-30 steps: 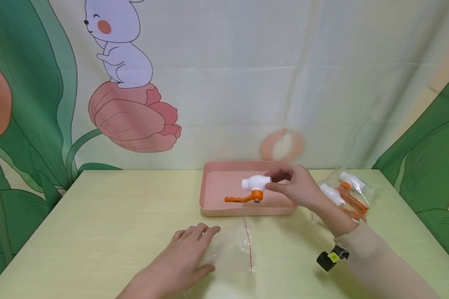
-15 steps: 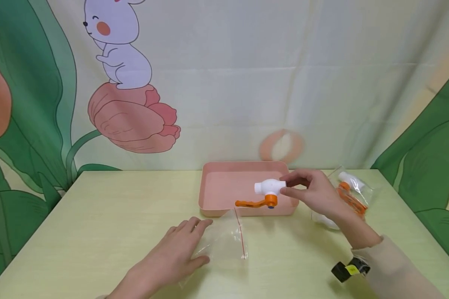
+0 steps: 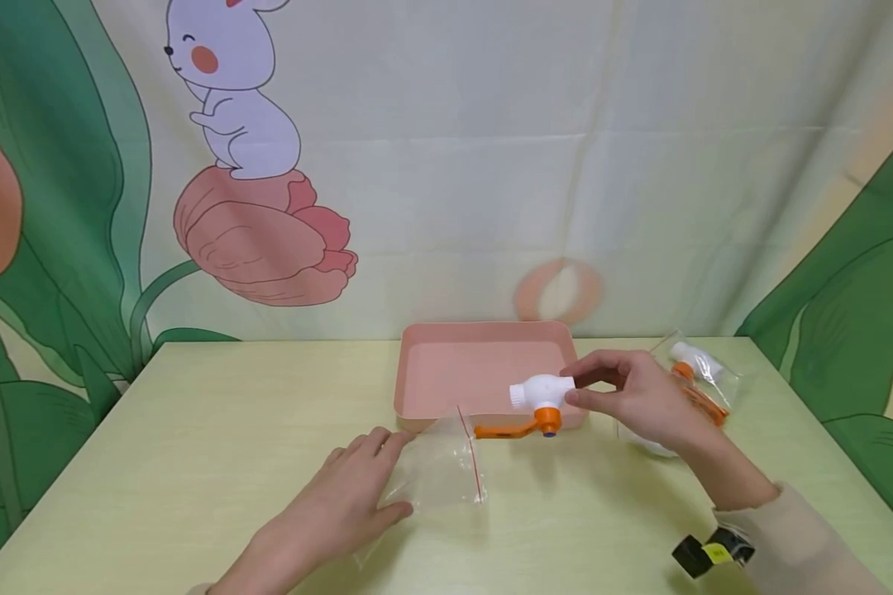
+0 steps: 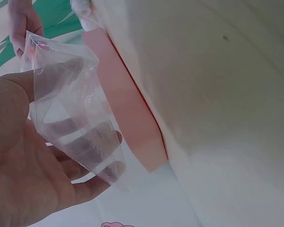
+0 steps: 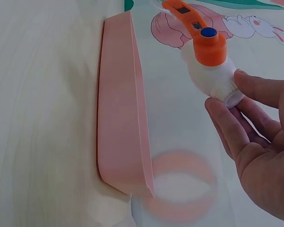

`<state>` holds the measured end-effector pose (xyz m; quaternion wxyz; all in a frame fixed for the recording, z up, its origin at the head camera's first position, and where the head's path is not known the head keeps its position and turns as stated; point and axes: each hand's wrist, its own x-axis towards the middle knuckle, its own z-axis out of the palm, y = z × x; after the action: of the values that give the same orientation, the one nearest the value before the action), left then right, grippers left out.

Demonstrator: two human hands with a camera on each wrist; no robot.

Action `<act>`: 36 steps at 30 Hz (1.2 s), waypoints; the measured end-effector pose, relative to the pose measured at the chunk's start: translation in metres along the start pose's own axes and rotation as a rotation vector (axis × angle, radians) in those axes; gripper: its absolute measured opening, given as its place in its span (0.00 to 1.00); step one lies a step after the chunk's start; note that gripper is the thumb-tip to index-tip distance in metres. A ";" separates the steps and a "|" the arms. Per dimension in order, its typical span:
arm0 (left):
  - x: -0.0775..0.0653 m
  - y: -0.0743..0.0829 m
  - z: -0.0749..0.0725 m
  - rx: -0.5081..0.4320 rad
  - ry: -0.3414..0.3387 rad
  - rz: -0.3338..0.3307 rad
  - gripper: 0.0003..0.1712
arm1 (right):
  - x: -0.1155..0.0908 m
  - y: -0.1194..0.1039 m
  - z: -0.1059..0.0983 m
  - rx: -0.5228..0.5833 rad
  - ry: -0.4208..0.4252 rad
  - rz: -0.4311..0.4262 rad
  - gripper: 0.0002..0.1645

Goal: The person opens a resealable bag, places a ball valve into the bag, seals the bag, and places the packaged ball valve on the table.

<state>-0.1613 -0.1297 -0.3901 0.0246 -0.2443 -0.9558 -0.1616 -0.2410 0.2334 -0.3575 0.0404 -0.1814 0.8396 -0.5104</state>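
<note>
In the head view my right hand (image 3: 643, 401) pinches the white end of a plastic ball valve (image 3: 545, 392) between thumb and fingers. Its orange lever handle (image 3: 504, 431) points left; the lever's tip meets the bag's red-lined edge, and whether it is inside I cannot tell. My left hand (image 3: 342, 492) holds a clear zip bag (image 3: 439, 467), thumb and bent fingers around it; the left wrist view shows them through the plastic (image 4: 68, 101). The right wrist view shows the valve (image 5: 208, 78) at my fingertips, with a blue cap on the orange hub.
Behind the hands, a pink tray (image 3: 484, 364) stands against the printed curtain (image 3: 446, 165). To the right, partly behind my right arm, lie bagged white-and-orange valves (image 3: 699, 376) on the pale table (image 3: 216, 430).
My right hand has carried the valve right and then down from over the tray. My left hand has raised the bag's red-lined edge and drawn slightly left, and lever and bag now meet.
</note>
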 end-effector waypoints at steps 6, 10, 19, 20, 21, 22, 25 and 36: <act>0.001 0.001 0.000 0.001 0.006 0.016 0.43 | -0.005 -0.005 0.006 0.048 -0.037 -0.019 0.17; 0.001 0.002 0.000 0.003 0.014 0.024 0.42 | -0.007 -0.008 0.009 0.066 -0.057 -0.033 0.16; 0.002 0.005 0.001 -0.019 0.013 0.036 0.42 | -0.009 -0.010 0.018 0.074 -0.100 -0.078 0.14; 0.002 0.005 0.001 -0.023 0.010 0.039 0.42 | -0.009 -0.010 0.019 0.080 -0.104 -0.082 0.14; 0.002 0.006 0.001 -0.027 0.007 0.041 0.42 | -0.009 -0.010 0.020 0.090 -0.108 -0.085 0.14; 0.002 0.006 0.001 -0.031 0.006 0.045 0.42 | -0.009 -0.010 0.021 0.093 -0.110 -0.086 0.14; 0.002 0.008 0.001 -0.035 0.005 0.052 0.41 | -0.010 -0.010 0.024 0.101 -0.113 -0.083 0.14; 0.002 0.010 0.002 -0.033 0.023 0.068 0.43 | -0.010 -0.012 0.031 0.132 -0.103 -0.095 0.15</act>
<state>-0.1587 -0.1200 -0.3892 0.0369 -0.2751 -0.9438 -0.1792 -0.2209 0.2054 -0.3627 0.0714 -0.2438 0.7913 -0.5561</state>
